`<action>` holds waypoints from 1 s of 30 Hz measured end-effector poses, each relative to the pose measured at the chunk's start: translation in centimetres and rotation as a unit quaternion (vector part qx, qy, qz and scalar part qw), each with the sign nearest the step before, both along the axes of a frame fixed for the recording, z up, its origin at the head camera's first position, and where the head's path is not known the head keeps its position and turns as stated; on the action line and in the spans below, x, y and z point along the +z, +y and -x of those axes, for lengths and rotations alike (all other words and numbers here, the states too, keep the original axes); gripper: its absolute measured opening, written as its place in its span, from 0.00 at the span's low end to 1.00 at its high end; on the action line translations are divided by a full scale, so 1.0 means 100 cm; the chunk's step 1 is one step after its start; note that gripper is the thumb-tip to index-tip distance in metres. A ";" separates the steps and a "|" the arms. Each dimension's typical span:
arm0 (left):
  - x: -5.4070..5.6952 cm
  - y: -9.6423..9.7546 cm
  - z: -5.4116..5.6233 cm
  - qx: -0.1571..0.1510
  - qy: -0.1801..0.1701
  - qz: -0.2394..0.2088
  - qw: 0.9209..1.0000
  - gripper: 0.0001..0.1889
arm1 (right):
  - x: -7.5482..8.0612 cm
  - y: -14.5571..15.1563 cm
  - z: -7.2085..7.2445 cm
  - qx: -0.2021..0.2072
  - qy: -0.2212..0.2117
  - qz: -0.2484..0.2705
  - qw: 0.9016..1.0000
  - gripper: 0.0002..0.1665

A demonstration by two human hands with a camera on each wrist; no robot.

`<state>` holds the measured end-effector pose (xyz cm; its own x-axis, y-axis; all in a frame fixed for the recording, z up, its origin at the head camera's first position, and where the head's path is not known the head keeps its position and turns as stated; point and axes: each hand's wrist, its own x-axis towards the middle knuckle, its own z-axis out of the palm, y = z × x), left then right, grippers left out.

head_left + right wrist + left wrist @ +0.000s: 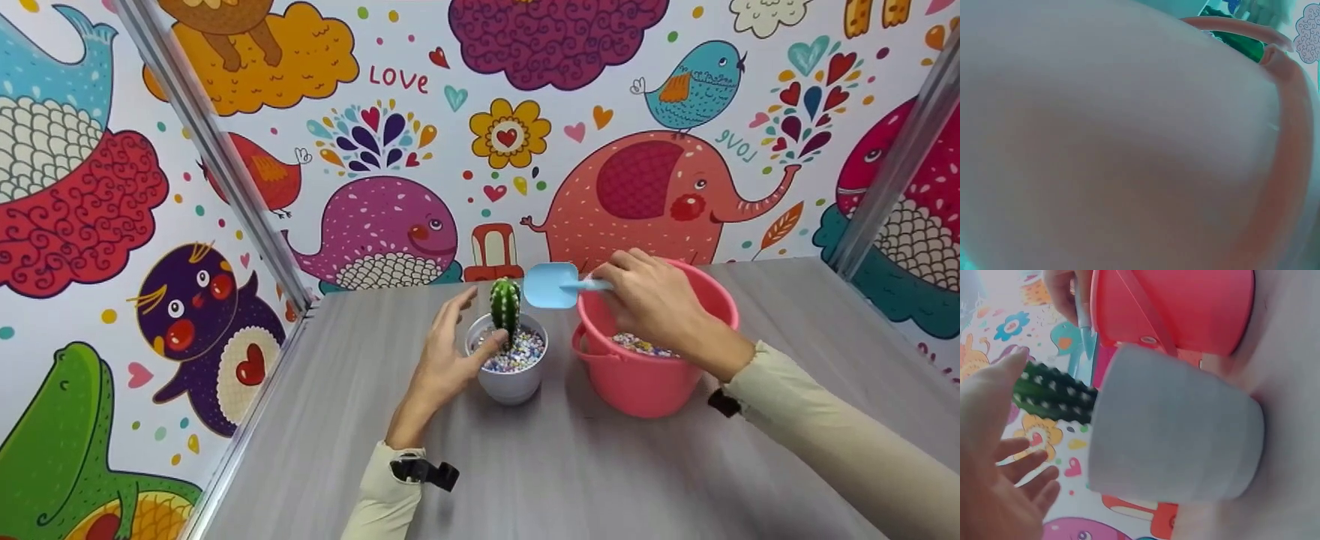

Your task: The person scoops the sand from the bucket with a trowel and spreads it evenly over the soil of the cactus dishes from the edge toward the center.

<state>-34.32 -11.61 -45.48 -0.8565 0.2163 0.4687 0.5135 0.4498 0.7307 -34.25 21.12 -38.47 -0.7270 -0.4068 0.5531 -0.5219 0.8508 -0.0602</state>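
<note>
Toy shovel (551, 285), light blue and apparently smooth plastic, raised between a potted cactus and a bucket: its blade is a broad, round-cornered square beside the upper part of the cactus, and its slender handle runs back over the bucket's rim. The fingers of the right hand (645, 296) are curled and clamped on this handle. The cactus (505, 304), a ribbed green column dotted with pale tufts, stands upright in a round, pale grey pot (510, 386) whose wall narrows toward the base. Around its foot lies a layer of small multicoloured beads (525, 354), grainy and mostly pale. The left hand (450, 356) is held at the near left side of the pot, thumb and fingers apart and gripping nothing; in the head view the thumb overlaps the pot's rim, though contact cannot be told. To the right of the pot, and apart from it, stands the bucket (645, 390), glossy pink, tapered and wide-mouthed, with a curved handle hanging at its side; similar beads (641, 346) show inside. Both vessels rest on a table (360, 352) with a streaked, grey, wood-like surface. Pale sleeves (847, 427) cover the forearms. Behind rise flat white panels (292, 37) printed with rounded cartoon animals, joined by metal strips (217, 157).
</note>
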 end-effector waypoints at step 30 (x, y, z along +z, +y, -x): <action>0.017 0.099 -0.063 -0.087 0.209 0.010 0.974 0.17 | -0.012 0.087 -0.035 -0.074 -0.094 0.044 0.992 0.23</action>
<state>-28.00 -1.73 -43.76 -0.5414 0.3539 0.7627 0.8340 0.3409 0.4338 -30.79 29.85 -39.63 -0.8687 -0.2448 0.4306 -0.3647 0.9044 -0.2215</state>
